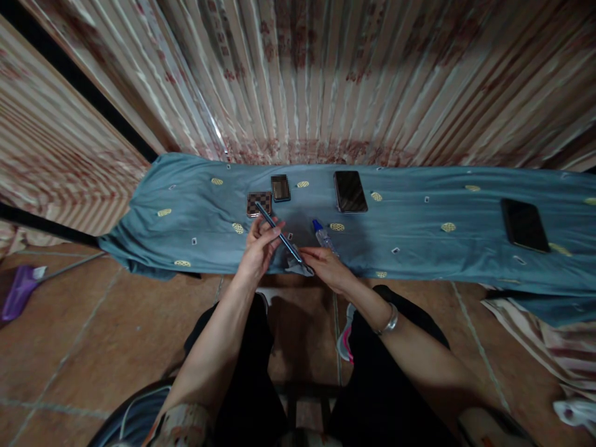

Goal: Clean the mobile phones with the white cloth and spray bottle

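Observation:
My left hand (262, 247) is closed around a slim dark-blue phone (280, 236), seen nearly edge-on and tilted above the bench. At its lower right end, my right hand (326, 267) pinches a crumpled light-grey cloth (298, 268) against it. The fingers partly hide the cloth. Just beyond my right hand lies a clear bottle with a blue cap (323, 236). Past the phone's upper end sit a brown checkered case (259, 203) and a small dark square box (280, 187).
A teal cloth with yellow prints (414, 242) covers the long bench. On it lie a dark phone-like slab (351, 191) and another black phone (524, 225) farther right. A pleated curtain (298, 81) hangs behind. A purple broom (21, 288) rests on the tiled floor at left.

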`<control>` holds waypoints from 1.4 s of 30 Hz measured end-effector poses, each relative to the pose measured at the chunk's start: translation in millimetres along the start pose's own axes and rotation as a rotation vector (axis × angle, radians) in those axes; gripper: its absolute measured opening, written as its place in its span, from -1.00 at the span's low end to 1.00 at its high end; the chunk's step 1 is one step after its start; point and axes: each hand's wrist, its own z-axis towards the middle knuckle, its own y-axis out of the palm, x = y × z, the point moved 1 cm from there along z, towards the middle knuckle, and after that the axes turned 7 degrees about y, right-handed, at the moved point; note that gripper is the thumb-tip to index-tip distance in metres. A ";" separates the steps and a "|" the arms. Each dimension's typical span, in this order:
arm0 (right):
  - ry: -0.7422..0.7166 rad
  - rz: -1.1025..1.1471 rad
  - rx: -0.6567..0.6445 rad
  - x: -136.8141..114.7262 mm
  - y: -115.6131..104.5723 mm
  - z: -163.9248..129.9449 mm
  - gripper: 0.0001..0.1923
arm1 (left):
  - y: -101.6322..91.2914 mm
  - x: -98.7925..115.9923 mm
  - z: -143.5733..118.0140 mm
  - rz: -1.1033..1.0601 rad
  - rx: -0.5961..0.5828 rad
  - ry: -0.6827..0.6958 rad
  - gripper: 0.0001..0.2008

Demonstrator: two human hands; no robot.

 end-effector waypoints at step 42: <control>-0.051 -0.191 0.163 -18.8 -14.5 -5.5 -0.79 | -2.8 -0.2 8.1 0.011 0.068 0.019 -0.81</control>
